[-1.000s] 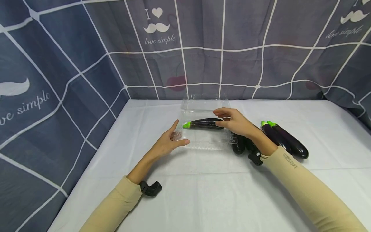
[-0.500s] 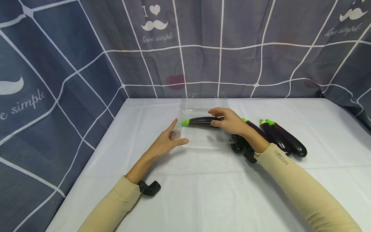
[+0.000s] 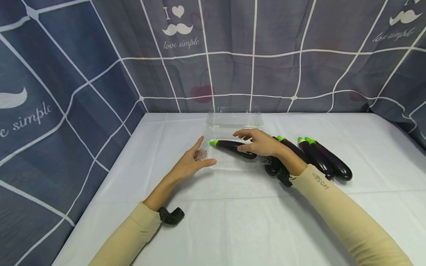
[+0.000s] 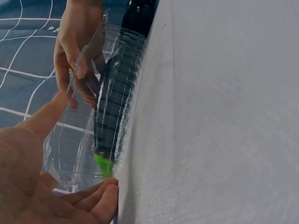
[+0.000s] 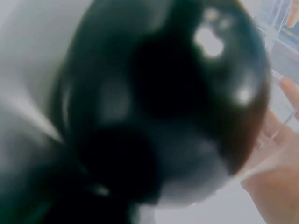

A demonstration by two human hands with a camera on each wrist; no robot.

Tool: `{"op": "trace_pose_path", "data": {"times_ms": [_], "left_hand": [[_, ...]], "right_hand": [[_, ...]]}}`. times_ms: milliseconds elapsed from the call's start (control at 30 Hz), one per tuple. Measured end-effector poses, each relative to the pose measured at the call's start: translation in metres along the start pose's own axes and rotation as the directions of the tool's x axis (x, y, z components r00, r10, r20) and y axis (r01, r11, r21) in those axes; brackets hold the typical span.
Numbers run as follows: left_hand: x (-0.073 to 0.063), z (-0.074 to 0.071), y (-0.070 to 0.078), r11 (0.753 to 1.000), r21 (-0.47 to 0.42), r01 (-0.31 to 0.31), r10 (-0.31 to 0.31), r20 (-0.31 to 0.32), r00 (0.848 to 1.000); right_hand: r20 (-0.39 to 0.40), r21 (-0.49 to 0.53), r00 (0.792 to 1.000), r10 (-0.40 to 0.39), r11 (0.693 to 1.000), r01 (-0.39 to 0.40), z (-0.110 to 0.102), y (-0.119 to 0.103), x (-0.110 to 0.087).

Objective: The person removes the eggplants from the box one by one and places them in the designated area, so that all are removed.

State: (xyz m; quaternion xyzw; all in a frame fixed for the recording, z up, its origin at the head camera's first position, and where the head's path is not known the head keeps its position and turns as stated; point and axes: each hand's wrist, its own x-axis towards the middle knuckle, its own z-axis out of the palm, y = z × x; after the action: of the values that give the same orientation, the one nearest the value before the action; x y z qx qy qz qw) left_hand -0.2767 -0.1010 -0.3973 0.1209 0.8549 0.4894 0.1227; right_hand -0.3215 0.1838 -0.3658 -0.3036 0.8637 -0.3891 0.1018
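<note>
A dark purple eggplant [image 3: 227,145] with a green stem end lies at a slant in a clear plastic clamshell box [image 3: 229,165], whose lid [image 3: 234,119] is folded back. My right hand [image 3: 261,143] is over the eggplant's blunt end, its fingers spread and loosely bent, not closed round it. My left hand [image 3: 186,165] rests against the box's left side with thumb and fingers held apart. In the left wrist view the green stem end [image 4: 104,165] shows through the plastic near the left fingertips. A blurred dark eggplant [image 5: 163,88] fills most of the right wrist view.
Right of the box, partly under the right forearm, lie more eggplants: one [image 3: 273,167] close to the box, one [image 3: 293,147] behind the wrist, and two [image 3: 314,157] side by side further right. A white cloth [image 3: 213,229] covers the table; a grey checked curtain [image 3: 229,77] hangs behind.
The eggplant's blunt end has swung down toward the near side, so it now lies slanted. My right hand has moved slightly left and nearer, its fingers loosening. The left hand stays put.
</note>
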Motion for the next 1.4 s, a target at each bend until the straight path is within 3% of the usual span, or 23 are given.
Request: {"op": "trace_pose_path", "data": {"times_ms": [200, 1033, 1400], "left_hand": [[0.001, 0.0, -0.003, 1.0, -0.01, 0.004, -0.004, 0.005, 1.0], [0.001, 0.0, -0.003, 1.0, 0.014, -0.006, 0.006, -0.011, 1.0], [0.001, 0.0, -0.003, 1.0, 0.018, 0.004, -0.004, -0.014, 1.0]], "right_hand": [[-0.004, 0.056, 1.0, -0.018, 0.998, 0.019, 0.01, -0.002, 0.002], [0.078, 0.0, 0.995, -0.069, 0.998, 0.069, 0.015, -0.001, 0.006], [0.086, -0.03, 0.996, 0.014, 0.999, -0.012, 0.017, -0.004, 0.005]]}}
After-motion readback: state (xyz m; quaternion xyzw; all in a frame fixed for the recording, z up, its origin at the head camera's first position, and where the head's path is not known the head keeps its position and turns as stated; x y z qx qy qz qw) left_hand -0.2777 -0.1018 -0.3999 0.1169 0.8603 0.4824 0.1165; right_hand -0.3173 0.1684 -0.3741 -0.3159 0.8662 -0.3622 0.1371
